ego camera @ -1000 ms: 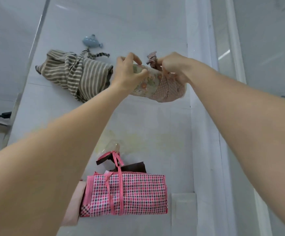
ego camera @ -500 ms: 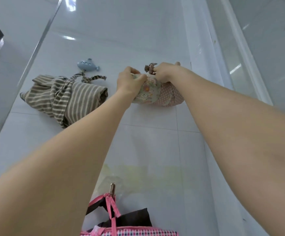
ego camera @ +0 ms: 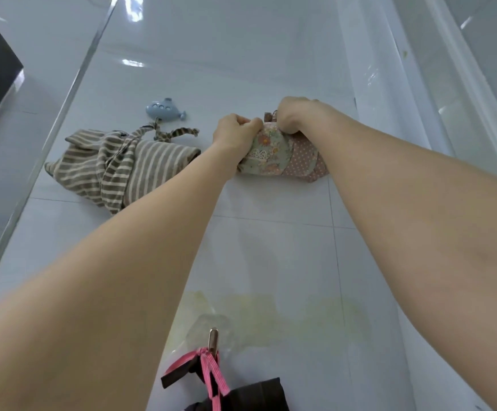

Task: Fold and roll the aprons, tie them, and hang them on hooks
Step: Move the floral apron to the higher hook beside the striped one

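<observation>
Floral apron roll (ego camera: 274, 155), gripped between left hand (ego camera: 235, 134), right hand (ego camera: 293, 117)

No readable text anywhere.

Two bare forearms fill the head view: no sleeve, watch, bracelet or glove is worn on either. The left hand (ego camera: 235, 134) and right hand (ego camera: 293, 117) carry no visible rings; the fingernails are hidden.

Floral apron (ego camera: 266, 152) rolled, against wall; striped apron (ego camera: 122, 167) hangs from blue hook (ego camera: 164, 109).
</observation>
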{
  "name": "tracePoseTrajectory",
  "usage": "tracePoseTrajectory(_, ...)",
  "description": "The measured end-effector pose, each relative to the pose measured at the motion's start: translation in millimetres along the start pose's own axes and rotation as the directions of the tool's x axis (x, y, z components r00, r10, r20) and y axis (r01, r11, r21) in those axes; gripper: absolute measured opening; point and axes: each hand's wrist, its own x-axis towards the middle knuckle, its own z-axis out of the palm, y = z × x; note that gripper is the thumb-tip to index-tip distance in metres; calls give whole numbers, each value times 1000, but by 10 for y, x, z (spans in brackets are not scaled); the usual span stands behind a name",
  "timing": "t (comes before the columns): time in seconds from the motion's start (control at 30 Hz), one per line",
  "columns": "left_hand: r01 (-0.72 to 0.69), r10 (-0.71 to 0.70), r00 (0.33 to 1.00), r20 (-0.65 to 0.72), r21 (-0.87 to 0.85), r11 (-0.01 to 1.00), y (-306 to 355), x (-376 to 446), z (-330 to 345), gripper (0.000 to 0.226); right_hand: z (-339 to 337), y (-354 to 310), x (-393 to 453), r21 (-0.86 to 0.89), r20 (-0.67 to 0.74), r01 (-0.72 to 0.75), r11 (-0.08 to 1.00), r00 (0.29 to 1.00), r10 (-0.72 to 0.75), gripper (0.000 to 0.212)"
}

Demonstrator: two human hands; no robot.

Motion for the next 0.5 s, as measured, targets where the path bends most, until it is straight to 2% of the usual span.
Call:
tracePoseTrajectory(0.17, -8, 8, 1000, 18, 12, 1000, -57, -47, -48, 16, -10, 32, -129, -25, 69, 77, 997, 995, -76, 16)
tracePoseTrajectory(0.23, -8, 8, 999, 43, 15, 1000, -40, -57, -68, 16, -56, 35, -230, -16, 62, 96, 995, 994, -95, 15)
tracePoseTrajectory(0.33, -12, 10, 999, 52, 25, 1000, -36, -80, -76, 16, -75, 53, -337, 33, 54, 85, 996, 995, -87, 26)
tracePoseTrajectory(0.43, 6, -7, 998, 63, 14, 1000, -64, -128, -91, 17, 18, 60, -393, 151, -23, 47, 987, 999, -44, 11)
tracePoseTrajectory(0.5, 15, -16, 997, 72, 15, 1000, -91, -191, -100, 16, 107, 62, -466, 214, -32, 2, 977, 999, 5, 9)
